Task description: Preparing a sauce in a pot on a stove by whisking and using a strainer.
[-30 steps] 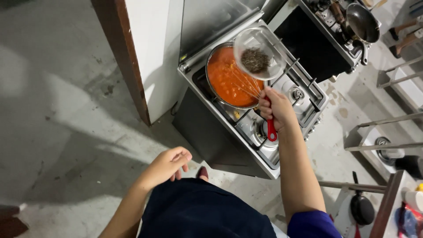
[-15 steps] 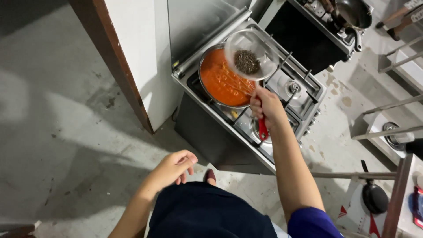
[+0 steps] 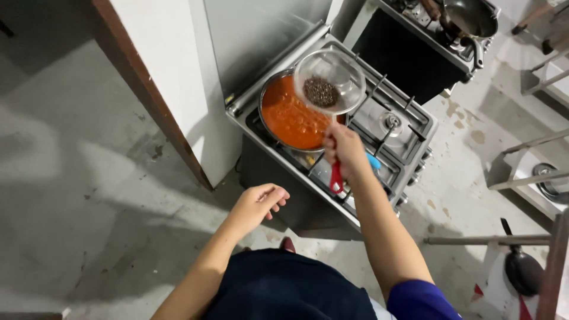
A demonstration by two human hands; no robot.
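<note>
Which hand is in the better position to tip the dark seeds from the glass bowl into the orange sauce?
Right, probably. The right hand holds the glass bowl of dark seeds directly over the pan of orange sauce. The left hand hangs empty, below the stove.

Open floor on the left, crowded stove on the right

The strainer (image 3: 329, 82) held by the right hand (image 3: 344, 148) hangs over the pan (image 3: 290, 118), covering part of it; bare burner grates (image 3: 391, 121) lie free beside it, and a white wall panel (image 3: 172, 77) closes the stove's left side.
</note>
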